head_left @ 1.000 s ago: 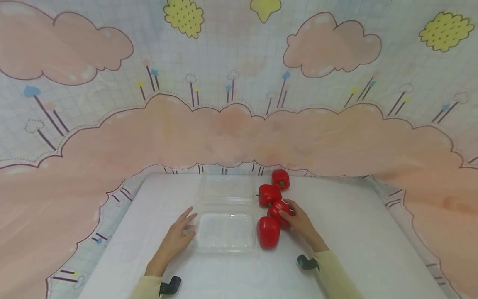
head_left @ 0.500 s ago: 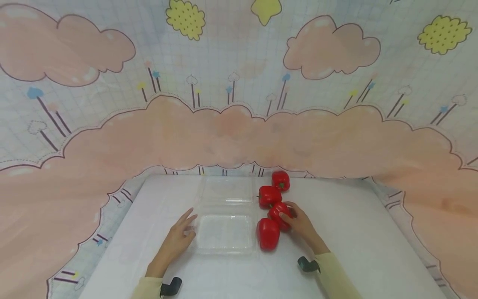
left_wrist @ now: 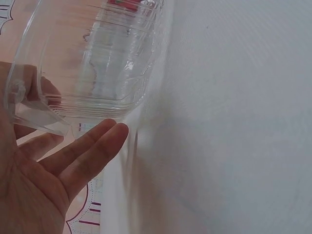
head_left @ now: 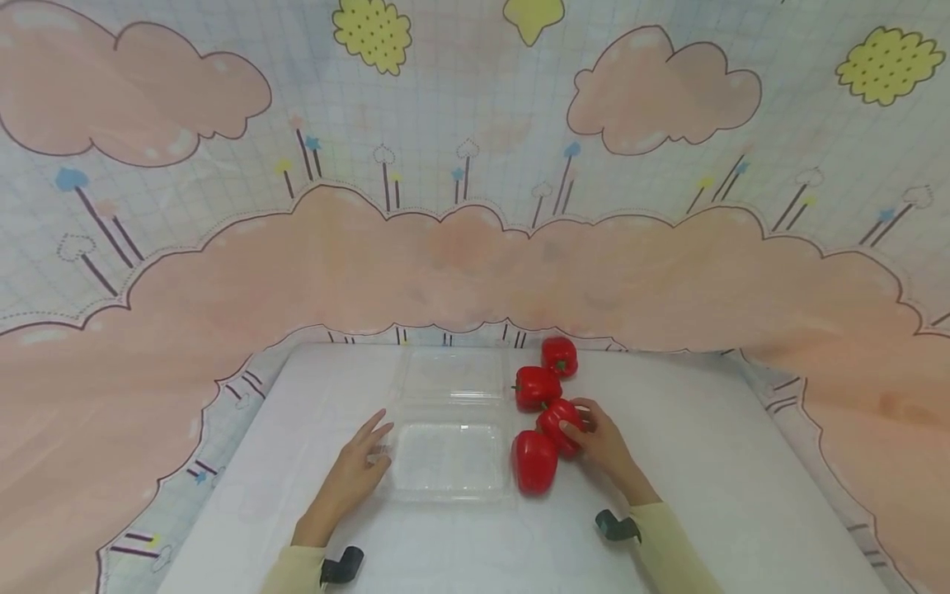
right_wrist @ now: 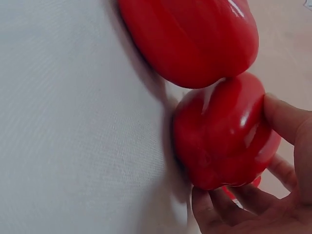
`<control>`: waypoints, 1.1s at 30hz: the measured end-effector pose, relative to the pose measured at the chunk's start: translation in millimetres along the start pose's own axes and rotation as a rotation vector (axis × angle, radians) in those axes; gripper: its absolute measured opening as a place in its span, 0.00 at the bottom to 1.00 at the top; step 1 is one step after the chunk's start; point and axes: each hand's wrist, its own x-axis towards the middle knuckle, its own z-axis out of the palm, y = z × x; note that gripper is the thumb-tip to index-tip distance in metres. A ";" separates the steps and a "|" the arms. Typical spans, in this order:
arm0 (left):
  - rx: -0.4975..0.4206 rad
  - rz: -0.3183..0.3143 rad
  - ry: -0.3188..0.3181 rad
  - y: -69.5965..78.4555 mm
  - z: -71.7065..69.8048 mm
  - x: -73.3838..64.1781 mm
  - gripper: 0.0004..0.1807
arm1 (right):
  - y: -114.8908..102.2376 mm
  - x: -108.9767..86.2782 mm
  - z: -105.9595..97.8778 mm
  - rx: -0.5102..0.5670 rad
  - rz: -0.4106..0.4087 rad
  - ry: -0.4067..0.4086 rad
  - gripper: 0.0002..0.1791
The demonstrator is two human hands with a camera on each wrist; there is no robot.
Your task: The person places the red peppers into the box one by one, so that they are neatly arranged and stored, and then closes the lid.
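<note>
Closest to me, two pale yellow sleeves (head_left: 293,571), a dark curved fitting (head_left: 343,565) on the left wrist and its twin (head_left: 618,526) on the right, both above a white tabletop (head_left: 705,437). My left hand (head_left: 350,477): fingers extended and spread, nothing gripped, alongside the left edge of a clear plastic container (head_left: 449,462). Contact uncertain; the transparent rim makes it hard to judge whether my fingertips touch or sit just beside it. The container lies opened out, its near half toward me, its far half (head_left: 453,375) behind. Right of the near half, a glossy red nearest pepper (head_left: 534,462), longish, untouched by me. Just beyond and to its right is the held pepper (head_left: 558,425), also red; my right hand (head_left: 604,445) grips it, thumb on one side, fingers curled round the other. Its green stem points away from me, toward the third pepper (head_left: 538,388), whose own stem points left at the container. At the back, the farthest pepper (head_left: 560,356), smallest in view, stem facing me. Behind everything, a patterned cloth (head_left: 475,268): peach clouds, yellow dotted shapes, thin purple stalks.
</note>
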 end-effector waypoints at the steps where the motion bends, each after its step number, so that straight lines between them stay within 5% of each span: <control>1: 0.001 -0.001 -0.001 0.1 -0.2 0.0 0.30 | 0.6 0.1 -0.8 0.002 -0.001 0.001 0.36; 33: -0.018 -0.020 -0.004 -2.5 2.0 1.1 0.30 | -43.6 -32.5 -29.9 0.053 -0.184 0.040 0.37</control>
